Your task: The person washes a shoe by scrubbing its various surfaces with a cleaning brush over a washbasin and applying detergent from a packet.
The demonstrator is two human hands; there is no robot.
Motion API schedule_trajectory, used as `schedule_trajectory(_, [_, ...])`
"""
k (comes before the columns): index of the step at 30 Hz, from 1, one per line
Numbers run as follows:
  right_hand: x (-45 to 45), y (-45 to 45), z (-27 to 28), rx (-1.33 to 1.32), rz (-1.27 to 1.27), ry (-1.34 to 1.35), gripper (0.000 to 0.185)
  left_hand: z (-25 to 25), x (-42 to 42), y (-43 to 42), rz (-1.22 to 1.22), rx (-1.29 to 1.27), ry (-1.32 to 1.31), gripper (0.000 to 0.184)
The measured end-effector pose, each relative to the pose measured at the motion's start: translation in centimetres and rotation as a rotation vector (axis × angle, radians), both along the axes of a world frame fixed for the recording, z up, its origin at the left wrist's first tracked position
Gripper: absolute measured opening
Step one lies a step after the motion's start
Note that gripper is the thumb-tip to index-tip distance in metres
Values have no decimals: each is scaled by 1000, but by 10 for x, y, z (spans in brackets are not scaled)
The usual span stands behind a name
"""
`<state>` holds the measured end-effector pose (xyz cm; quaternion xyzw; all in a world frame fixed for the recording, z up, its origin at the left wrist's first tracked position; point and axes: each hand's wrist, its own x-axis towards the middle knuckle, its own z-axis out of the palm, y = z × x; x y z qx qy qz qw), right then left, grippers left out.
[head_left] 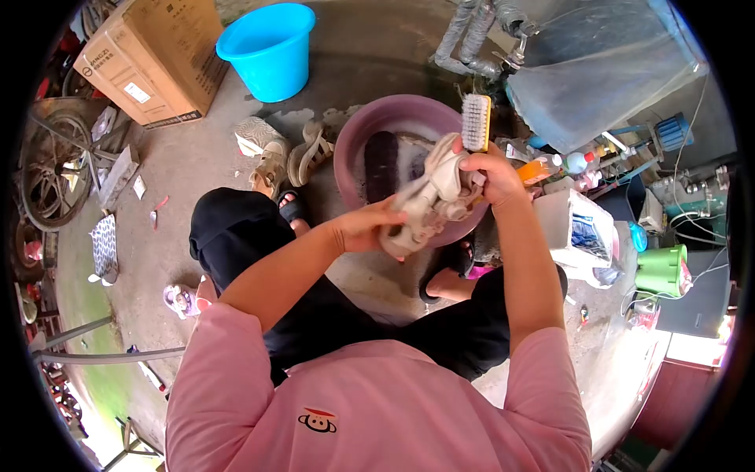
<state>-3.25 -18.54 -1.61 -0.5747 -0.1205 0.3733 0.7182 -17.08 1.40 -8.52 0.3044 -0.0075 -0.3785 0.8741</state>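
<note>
Just now, the left hand (pixel 366 226) grips the near end of a pale shoe (pixel 431 195), fingers wrapped around its side. Opposite, the right hand (pixel 495 175) grasps a scrubbing brush (pixel 476 122), its whitish bristles turned toward the left hand's side and its yellow back outward; fingers of that same hand also touch the shoe's far end. The shoe is held up, tilted, between the two hands.

Beneath and beyond them sits a purple basin (pixel 344 157) with sudsy water and a dark item (pixel 381 161) that I cannot identify. Past the left hand, on the ground beside the basin, are two more light-coloured shoes (pixel 271 161), near each other. Farther beyond that hand stands a bright blue tub (pixel 271 63), with a large cardboard box (pixel 161 67) to its left.

To the right of the right hand, just past the wrist, is a bottle of orange liquid (pixel 536 169); nearer the body on that side is a white container (pixel 552 224) with blue contents, and well apart from the hand, farther right, a green bucket (pixel 659 271).
</note>
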Motion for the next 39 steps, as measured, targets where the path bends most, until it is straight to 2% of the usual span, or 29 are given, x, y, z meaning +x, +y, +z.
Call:
schedule_trajectory(1, [-3, 6, 1, 38, -63, 2, 29, -6, 0, -1, -2, -95, 52, 71])
schedule_trajectory(2, [-6, 13, 0, 74, -126, 7, 30, -11, 1, -5, 40, -59, 39, 62])
schedule_trajectory(3, [-8, 16, 0, 109, -188, 13, 31, -10, 4, -10, 74, -68, 86, 61])
schedule_trajectory(7, [21, 6, 0, -261, -367, -176, 39, 0, 19, -33, 240, -49, 240, 62])
schedule_trajectory(9, [22, -4, -2, -521, -694, -375, 48, 0, 27, -39, 312, -11, 288, 64])
schedule_trajectory(11, [20, -28, -23, -505, -757, -578, 46, 12, 31, -38, 417, -21, 285, 70])
schedule_trajectory(13, [-31, -7, -10, -763, -655, -711, 46, 8, 35, -27, 463, -36, 318, 71])
schedule_trajectory(16, [-111, 33, -25, -844, -221, -1158, 45, -13, 41, -28, 619, 209, 352, 58])
schedule_trajectory(17, [-125, 42, -30, -882, -192, -944, 41, -17, 43, -29, 669, 289, 364, 55])
schedule_trajectory(18, [-115, 45, -40, -860, -279, -968, 41, -3, 40, -37, 809, 363, 266, 54])
schedule_trajectory(19, [-99, 50, -53, -836, -361, -991, 40, -11, 36, -41, 860, 278, 144, 66])
schedule_trajectory(22, [-72, 62, -57, -752, -312, -803, 41, -9, 39, -48, 960, 258, 51, 60])
schedule_trajectory(23, [-78, 65, -54, -677, -300, -729, 41, -15, 47, -39, 972, 308, 83, 59])
schedule_trajectory(26, [-101, 68, -34, -485, -226, -599, 40, -3, 56, -11, 883, 197, 55, 58])
schedule_trajectory(29, [-92, 64, -36, -517, -234, -592, 40, -12, 58, -24, 885, 356, -11, 47])
schedule_trajectory(30, [-79, 63, -44, -523, -271, -681, 40, -3, 51, -31, 839, 272, 58, 48])
schedule_trajectory(33, [-61, 64, -52, -605, -304, -472, 40, -23, 50, -47, 872, 245, 66, 50])
schedule_trajectory(34, [-64, 70, -57, -572, -333, -538, 39, -18, 50, -45, 910, 308, 48, 51])
schedule_trajectory(35, [-74, 72, -58, -524, -362, -524, 39, -35, 54, -34, 909, 339, -35, 59])
schedule_trajectory(37, [-101, 71, -51, -479, -279, -396, 39, -22, 58, -13, 928, 587, -6, 58])
schedule_trajectory(39, [-111, 68, -63, -413, -285, -401, 39, -11, 57, -11, 928, 523, -5, 58])
